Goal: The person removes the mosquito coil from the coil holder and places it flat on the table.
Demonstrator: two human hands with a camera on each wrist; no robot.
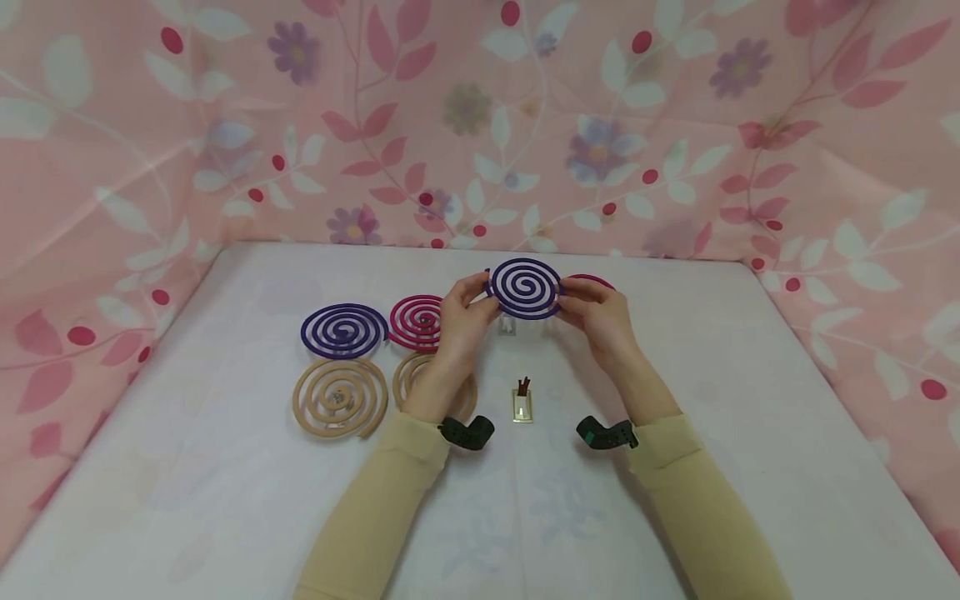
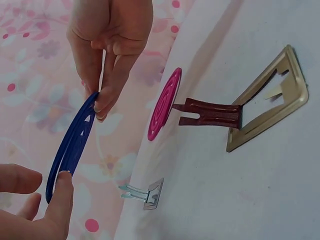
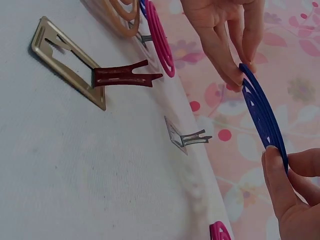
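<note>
A purple-blue mosquito coil (image 1: 525,289) is held up above the back of the table by both hands. My left hand (image 1: 467,321) pinches its left edge, and my right hand (image 1: 600,317) pinches the right edge. Edge-on in the left wrist view, the coil (image 2: 75,140) shows a narrow gap along it; whether it is one coil or two nested ones, I cannot tell. Below, a small metal coil stand (image 1: 522,404) with an upright brown prong lies on the table. A silver stand (image 3: 176,136) with a raised forked prong sits farther back, partly hidden in the head view.
To the left lie another purple coil (image 1: 344,332), a pink coil (image 1: 415,322) and two tan coils, one a full tan coil (image 1: 339,398), the other tan coil (image 1: 405,387) partly behind my left arm. A second pink coil (image 2: 165,105) is at the back right. Floral cloth (image 1: 480,125) surrounds the white table (image 1: 187,467).
</note>
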